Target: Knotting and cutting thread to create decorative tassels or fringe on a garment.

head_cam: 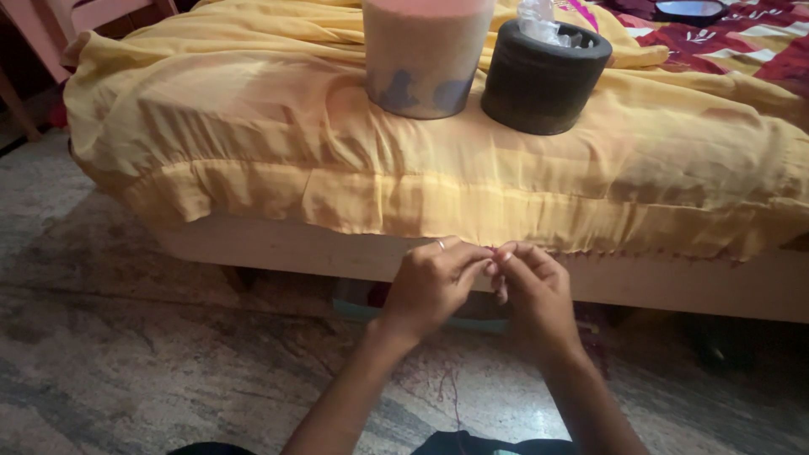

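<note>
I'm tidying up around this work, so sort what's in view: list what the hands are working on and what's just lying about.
In use:
left hand
right hand
yellow cloth, hem pinched by both hands
thread, hanging below the hands

Lying about:
pink pot
black pot
red patterned bedspread
bed frame

dark screen (pixel 691 10) at top right, on bedspread (pixel 758 50)
</note>
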